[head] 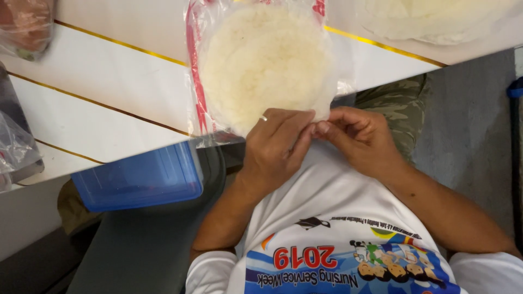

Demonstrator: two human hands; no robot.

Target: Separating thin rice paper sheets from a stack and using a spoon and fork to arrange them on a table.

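- We see our left hand [275, 149] and our right hand [359, 139] brought together at the near edge of a clear plastic bag [327, 71] that holds a stack of pale, round flatbreads [264, 62].
- Our left hand has its fingers curled down and pressed close against the bag's near rim, a thin ring on one finger; thumb and fingertips seem to pinch the plastic, though the exact contact is hidden under the fingers.
- Our right hand is closed almost to a fist, its thumb and forefinger meeting just beside the left fingertips and nipping the same edge of plastic between them.
- The bag lies directly beyond the pinch, flat on a white table [109, 98] crossed by thin gold lines, its near rim overhanging the table edge where we hold it.
- A red printed stripe [196, 81] runs along the side of the bag, beyond our left hand.
- Farther out to the left of the grip and a little nearer to us, a blue plastic container [139, 179] juts out from under the table edge.
- Well beyond the grip on the right-hand side, a second pale round of flatbread in plastic [436, 16] lies on the table.
- Far off to the left of the grip, crumpled clear bags [16, 147] sit at the table's edge.
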